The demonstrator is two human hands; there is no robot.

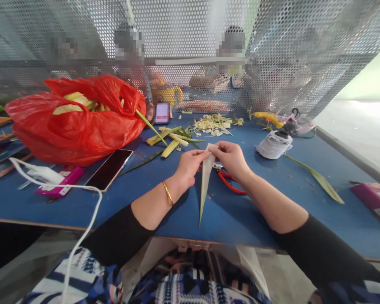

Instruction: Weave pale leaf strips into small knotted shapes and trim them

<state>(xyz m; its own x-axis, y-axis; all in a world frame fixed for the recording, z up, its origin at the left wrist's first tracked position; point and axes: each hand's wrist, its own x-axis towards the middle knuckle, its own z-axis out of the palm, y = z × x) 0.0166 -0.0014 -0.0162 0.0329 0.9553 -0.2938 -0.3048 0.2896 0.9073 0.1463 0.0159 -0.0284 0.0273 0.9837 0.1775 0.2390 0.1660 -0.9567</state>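
Hands, your left point(191, 166) and right point(230, 157), pinch the pale leaf point(205, 181) at its upper end, its tip pointing toward you above the blue surface point(183, 219). Perforated metal panels point(190, 25) rise behind. Your fingertips hide the leaf's top; the red-handled scissors point(229, 183) are partly covered.

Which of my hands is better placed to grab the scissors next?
Probably your right hand: the red-handled scissors lie mostly on its side of the pale leaf. Both hands pinch that leaf, so your left hand could perhaps hold it.
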